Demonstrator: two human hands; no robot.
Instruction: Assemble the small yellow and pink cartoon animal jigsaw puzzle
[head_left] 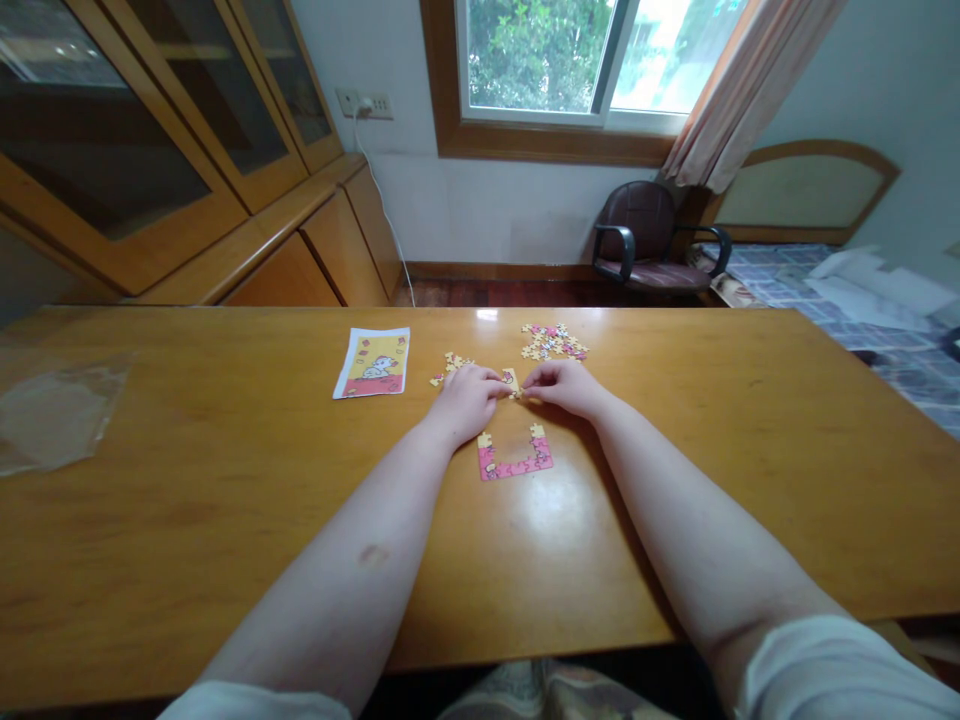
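My left hand and my right hand meet at a small joined strip of yellow puzzle pieces on the table. The left fingertips press on its left side. On its right, my right thumb and forefinger pinch a small yellow puzzle piece, partly hidden by the fingers. Nearer to me lies a U-shaped puzzle border, pink along the bottom with yellow tips. Loose puzzle pieces lie just beyond my left hand, and a larger pile of pieces sits beyond my right hand.
A picture card with a white animal on yellow and pink lies left of my hands. Farther left is a clear plastic bag on the wooden table. Beyond the table's far edge stand an office chair and a cabinet.
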